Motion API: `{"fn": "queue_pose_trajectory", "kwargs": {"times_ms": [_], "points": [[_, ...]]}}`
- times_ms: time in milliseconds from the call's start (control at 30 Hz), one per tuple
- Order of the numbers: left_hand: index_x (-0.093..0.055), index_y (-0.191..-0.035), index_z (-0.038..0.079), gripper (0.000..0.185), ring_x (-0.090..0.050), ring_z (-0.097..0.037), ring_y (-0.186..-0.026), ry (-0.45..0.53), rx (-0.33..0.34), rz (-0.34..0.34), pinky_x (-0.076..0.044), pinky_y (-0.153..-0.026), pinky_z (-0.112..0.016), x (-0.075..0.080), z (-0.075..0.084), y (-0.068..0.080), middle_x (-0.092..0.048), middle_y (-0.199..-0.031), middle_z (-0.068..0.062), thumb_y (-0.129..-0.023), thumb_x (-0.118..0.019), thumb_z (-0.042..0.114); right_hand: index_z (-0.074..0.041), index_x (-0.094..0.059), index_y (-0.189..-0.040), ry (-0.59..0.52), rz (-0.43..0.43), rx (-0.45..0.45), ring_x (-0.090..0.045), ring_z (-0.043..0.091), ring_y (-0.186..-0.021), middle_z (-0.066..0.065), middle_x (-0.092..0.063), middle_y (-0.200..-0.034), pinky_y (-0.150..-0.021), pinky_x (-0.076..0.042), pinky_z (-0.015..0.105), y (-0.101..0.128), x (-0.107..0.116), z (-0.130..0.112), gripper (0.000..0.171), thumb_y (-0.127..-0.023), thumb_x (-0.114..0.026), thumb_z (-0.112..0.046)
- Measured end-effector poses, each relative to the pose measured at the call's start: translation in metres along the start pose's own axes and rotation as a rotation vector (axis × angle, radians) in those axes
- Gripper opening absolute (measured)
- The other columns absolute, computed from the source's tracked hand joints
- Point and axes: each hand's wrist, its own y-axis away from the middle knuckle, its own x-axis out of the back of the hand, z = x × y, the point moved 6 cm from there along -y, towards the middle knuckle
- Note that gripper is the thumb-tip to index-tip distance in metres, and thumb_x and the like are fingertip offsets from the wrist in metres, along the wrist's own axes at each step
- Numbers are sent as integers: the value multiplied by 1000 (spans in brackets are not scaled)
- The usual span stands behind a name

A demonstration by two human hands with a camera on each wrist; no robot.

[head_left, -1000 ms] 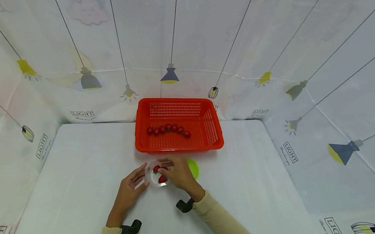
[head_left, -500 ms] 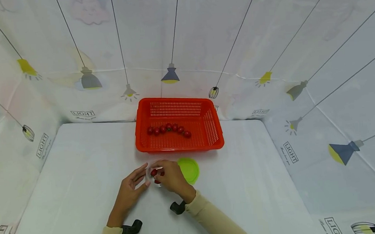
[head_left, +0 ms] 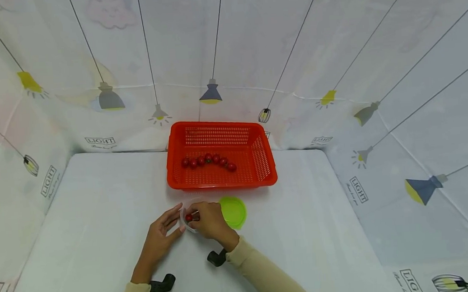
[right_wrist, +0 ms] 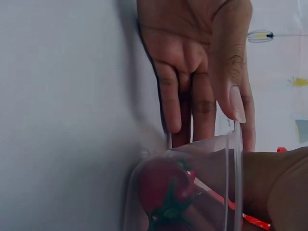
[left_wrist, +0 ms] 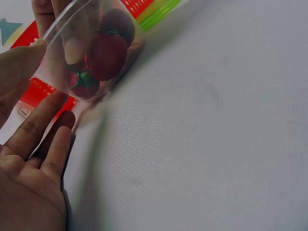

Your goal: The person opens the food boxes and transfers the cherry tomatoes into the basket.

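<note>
A small clear container (head_left: pixel 184 211) stands on the white table just in front of the red basket (head_left: pixel 264 162). My left hand (head_left: pixel 161 234) lies flat, its straight fingers touching the container's left side (right_wrist: pixel 226 159). From the right, my right hand (head_left: pixel 209 220) curls over the container. Its fingers (left_wrist: pixel 72 45) reach inside and pinch a cherry tomato (left_wrist: pixel 106 55). One tomato (head_left: pixel 188 217) shows past the hand in the head view. The right wrist view shows a tomato (right_wrist: pixel 161 185) through the clear wall, with my left hand (right_wrist: pixel 192 72) behind.
A green lid (head_left: pixel 233 210) lies flat right of the container. A row of several cherry tomatoes (head_left: pixel 208 160) lies in the basket. Printed white sheeting walls in the table's back and sides.
My right hand has shifted left over the container and now hides most of the tomatoes in it, uncovering the green lid. The left hand has stayed in place.
</note>
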Motion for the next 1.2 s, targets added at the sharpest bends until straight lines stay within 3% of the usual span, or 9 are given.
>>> {"fn": "queue_pose_trajectory", "kwargs": {"times_ms": [233, 600, 800, 1033, 1200], "points": [[-49, -158, 9, 66, -59, -18, -140, -1, -16, -8, -48, -117, -20, 1, -2, -1, -54, -159, -16, -98, -78, 13, -13, -81, -116, -144, -15, -41, -78, 16, -96, 3, -80, -114, -74, -63, 20, -1, 2, 3, 27, -90, -86, -11], [-50, -157, 11, 65, -59, -18, -139, 11, -10, -5, -49, -117, -21, 1, -1, -1, -55, -158, -16, -98, -77, 10, -15, -83, -109, -333, -52, -111, -73, 7, -85, 6, -80, -112, -64, -61, 22, -1, 5, 7, 23, -87, -87, -8], [-50, -158, 12, 65, -58, -17, -140, 4, -8, -3, -49, -117, -22, 1, 0, 0, -55, -159, -15, -99, -77, 11, -11, -82, -109, -507, -87, -81, -73, 13, -81, 7, -79, -106, -66, -64, 24, 0, 7, 9, 20, -89, -85, -6], [-50, -158, 10, 65, -60, -12, -137, 6, -22, -10, -49, -118, -23, 1, -2, 0, -57, -157, -16, -99, -76, 8, -14, -83, -111, -555, -44, -61, -74, 11, -87, 3, -81, -104, -75, -64, 23, 5, 9, 13, 21, -91, -85, -12], [-50, -157, 10, 65, -61, -21, -138, 8, -31, -16, -49, -118, -24, 1, -1, -1, -58, -155, -17, -98, -76, 8, -17, -83, -113, -545, 34, -55, -73, 15, -94, -1, -81, -106, -84, -63, 24, 11, 13, 17, 22, -92, -85, -13]]}}
